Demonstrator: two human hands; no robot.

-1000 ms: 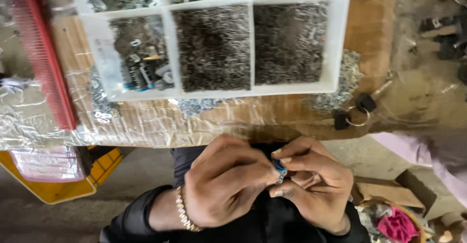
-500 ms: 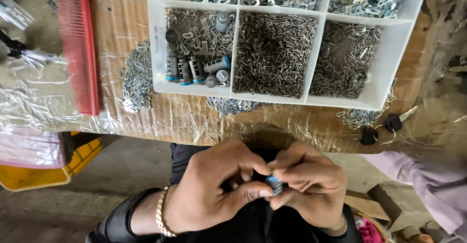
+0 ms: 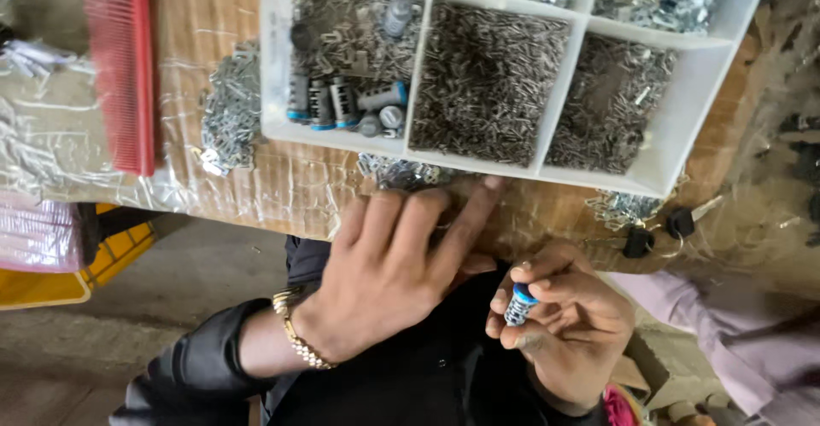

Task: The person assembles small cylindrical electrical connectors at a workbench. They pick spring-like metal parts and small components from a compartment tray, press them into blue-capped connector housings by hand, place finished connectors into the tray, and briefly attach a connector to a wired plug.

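Tray wall blocks fwd; table strip below free.

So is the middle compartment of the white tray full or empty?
Full: the middle compartment of the white tray is covered edge to edge with small grey metal pins, and none of its floor shows.

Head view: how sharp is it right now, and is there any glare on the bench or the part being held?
Head view: daylight, even and soft. Left hand slightly motion-smeared; right hand and its small blue-capped cylinder fairly sharp. Plastic wrap on the bench glints in wrinkles. White tray bright, not blown out. Right edge dim and soft.
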